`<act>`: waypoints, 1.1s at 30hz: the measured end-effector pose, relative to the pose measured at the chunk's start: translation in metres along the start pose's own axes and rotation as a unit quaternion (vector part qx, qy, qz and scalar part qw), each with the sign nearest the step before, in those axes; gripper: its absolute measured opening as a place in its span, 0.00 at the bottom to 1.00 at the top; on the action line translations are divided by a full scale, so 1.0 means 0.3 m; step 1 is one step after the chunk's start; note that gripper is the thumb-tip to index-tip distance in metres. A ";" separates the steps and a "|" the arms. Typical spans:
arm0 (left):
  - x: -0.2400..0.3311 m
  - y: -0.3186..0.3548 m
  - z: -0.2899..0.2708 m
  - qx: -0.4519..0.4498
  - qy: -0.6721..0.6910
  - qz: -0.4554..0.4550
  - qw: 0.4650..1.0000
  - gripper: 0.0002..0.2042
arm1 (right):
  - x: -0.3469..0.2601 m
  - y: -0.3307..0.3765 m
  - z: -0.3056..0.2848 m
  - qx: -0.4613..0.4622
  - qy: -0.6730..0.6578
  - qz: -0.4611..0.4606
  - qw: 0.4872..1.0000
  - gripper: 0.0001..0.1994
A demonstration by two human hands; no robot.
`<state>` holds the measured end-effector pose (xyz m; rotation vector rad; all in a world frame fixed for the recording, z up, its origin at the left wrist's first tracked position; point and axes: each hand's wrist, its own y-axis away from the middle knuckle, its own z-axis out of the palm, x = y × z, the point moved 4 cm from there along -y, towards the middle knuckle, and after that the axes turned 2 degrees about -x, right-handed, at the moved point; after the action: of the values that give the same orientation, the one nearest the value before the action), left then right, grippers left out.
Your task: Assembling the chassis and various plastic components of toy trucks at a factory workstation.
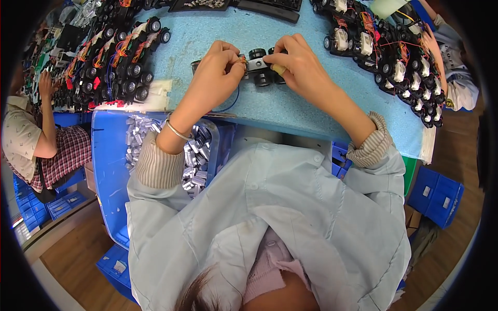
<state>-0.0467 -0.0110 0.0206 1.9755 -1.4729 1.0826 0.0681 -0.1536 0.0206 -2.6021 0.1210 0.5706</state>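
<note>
A toy car chassis (258, 65) with black wheels and a silver-grey middle piece lies on the blue work table (207, 31) in front of me. My left hand (222, 67) pinches its left part, where some thin wires show between the fingertips. At the other end my right hand (300, 62) grips the chassis with thumb and fingers; a yellow covering shows on one fingertip. The fingers hide much of the chassis at both ends. A blue wire (231, 103) hangs down below my left hand.
Rows of wired chassis stand at the left (116, 57) and at the right (394, 62). A blue bin (111, 171) of silver cylindrical parts (194, 171) sits under my left forearm. Black trays (272, 8) lie at the far edge. A co-worker (39, 129) sits at left; another person (451, 62) is at right.
</note>
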 end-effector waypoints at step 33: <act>0.124 0.125 0.096 -0.049 -0.384 0.301 0.871 0.16 | 0.082 0.214 0.035 -0.011 -0.443 0.387 0.808 0.08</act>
<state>-0.0681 -0.0666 0.0296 2.0136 -2.6262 0.3610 0.0751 -0.2053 -0.0255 -1.9305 0.8663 1.9892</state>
